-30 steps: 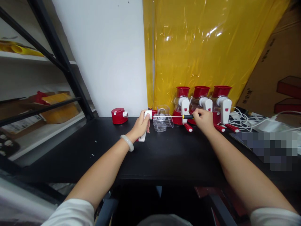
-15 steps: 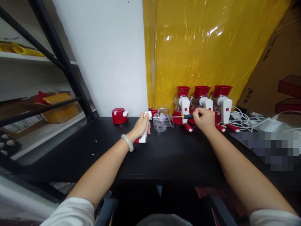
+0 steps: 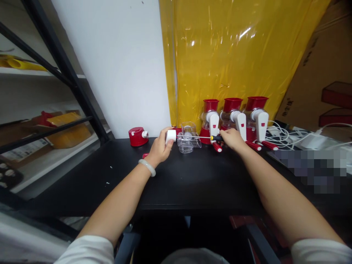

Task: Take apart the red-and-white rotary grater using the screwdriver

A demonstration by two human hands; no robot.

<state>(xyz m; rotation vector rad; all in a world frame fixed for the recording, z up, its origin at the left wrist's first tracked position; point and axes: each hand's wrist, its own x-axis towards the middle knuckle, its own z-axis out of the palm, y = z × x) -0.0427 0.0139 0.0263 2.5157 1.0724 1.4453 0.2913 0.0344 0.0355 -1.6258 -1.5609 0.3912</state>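
My left hand (image 3: 161,148) is closed around a white crank handle (image 3: 171,136), whose round end faces right; a bit of its red grip (image 3: 145,156) shows behind the wrist. In my right hand (image 3: 231,138) is a screwdriver (image 3: 216,138) with a black and yellow handle, held level. Its long shaft points left, and the tip meets the white round end. Behind the shaft stands a clear plastic housing (image 3: 186,147) on the black table. A red base (image 3: 138,137) with a white knob sits left of my left hand.
Several red-and-white rotary graters (image 3: 257,106) stand in a row at the back right. White cables (image 3: 277,135) and an adapter lie beyond them. A black shelf frame (image 3: 82,99) rises at left; a white panel and yellow wrapping back the table (image 3: 176,190).
My left hand has turned the crank handle, so its round end now faces right and its arm no longer hangs down in view. My right hand keeps the screwdriver level against it.
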